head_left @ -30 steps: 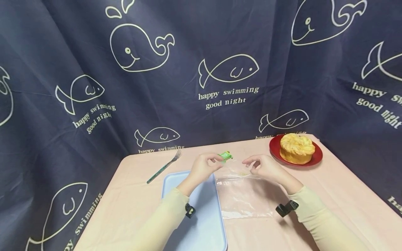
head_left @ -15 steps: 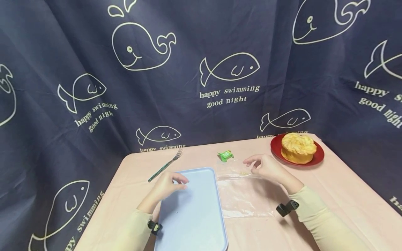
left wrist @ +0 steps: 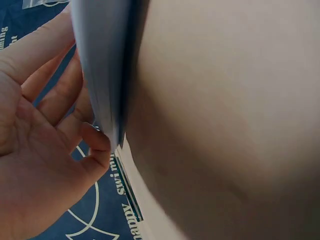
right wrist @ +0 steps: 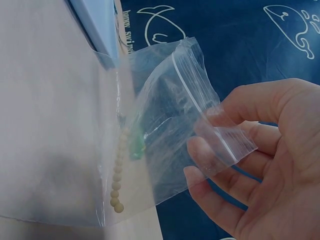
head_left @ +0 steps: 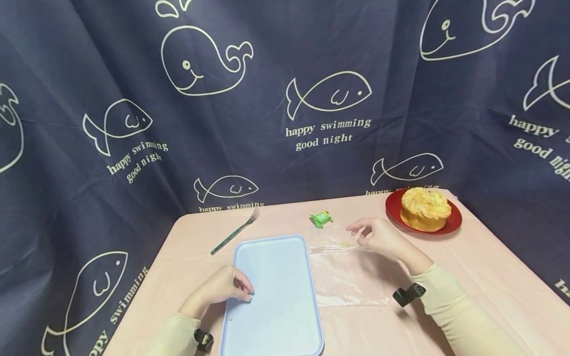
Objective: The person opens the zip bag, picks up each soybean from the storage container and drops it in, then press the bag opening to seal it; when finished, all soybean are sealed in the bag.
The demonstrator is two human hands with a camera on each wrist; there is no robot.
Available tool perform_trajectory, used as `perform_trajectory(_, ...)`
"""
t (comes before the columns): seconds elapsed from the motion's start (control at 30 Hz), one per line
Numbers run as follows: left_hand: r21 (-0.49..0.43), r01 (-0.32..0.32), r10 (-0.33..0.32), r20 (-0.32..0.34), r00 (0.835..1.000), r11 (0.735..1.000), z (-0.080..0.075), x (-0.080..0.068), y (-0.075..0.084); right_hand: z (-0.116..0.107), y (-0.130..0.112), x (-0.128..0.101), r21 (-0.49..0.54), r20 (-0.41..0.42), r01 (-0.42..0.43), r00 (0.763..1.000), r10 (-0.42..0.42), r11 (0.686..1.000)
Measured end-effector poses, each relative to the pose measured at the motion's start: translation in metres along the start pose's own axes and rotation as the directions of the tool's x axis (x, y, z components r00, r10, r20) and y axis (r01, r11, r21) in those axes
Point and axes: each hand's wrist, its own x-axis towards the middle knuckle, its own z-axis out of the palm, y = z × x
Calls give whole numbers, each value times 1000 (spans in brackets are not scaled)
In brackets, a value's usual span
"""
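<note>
My left hand (head_left: pixel 232 285) is over the left side of the blue tray (head_left: pixel 278 277), its thumb and fingertips together on a small pale bead (head_left: pixel 251 297). Another small bead (head_left: pixel 230 319) lies nearer the tray's left rim. In the left wrist view the tray (left wrist: pixel 102 65) appears edge-on beside the curled fingers. My right hand (head_left: pixel 378 235) pinches the zip edge of a clear zip bag (right wrist: pixel 170 100), thumb on one side and fingers on the other. Inside the bag rests a row of beige beads (right wrist: pixel 117 175). The bag's lower part lies flat on the table, right of the tray.
A green wrapped packet (head_left: pixel 321 218) lies behind the bag. At the back right, a red plate (head_left: pixel 392 213) carries a round golden bread (head_left: pixel 425 210). A fork (head_left: pixel 235 232) with a dark green handle lies left of the tray. A dark blue curtain (head_left: pixel 267 123) hangs behind the pink-covered table.
My left hand has moved from near the green packet back leftward over the tray and down to the bead. The right hand keeps its hold on the bag.
</note>
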Motion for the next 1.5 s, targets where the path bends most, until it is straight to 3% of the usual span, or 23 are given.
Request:
perform_trajectory(0.8, 3, -46, 45, 15, 999, 999, 9, 6, -1, -1, -6, -3, -10, -12, 3, 1000, -3, 1000)
perform_trajectory(1.0, 34, -83, 85, -40, 996, 996, 2, 13, 2, -1, -5, -2, -21, -18, 4, 1000, -4, 1000)
perform_trajectory(1.3, 134, -143, 167, -191, 967, 981, -4, 43, 37, 0, -4, -1, -26, -10, -3, 1000, 3, 1000)
perform_trajectory(1.5, 95, -185, 205, -296, 933, 978, 7, 74, 70, 0, -4, -1, -34, -13, -3, 1000, 3, 999)
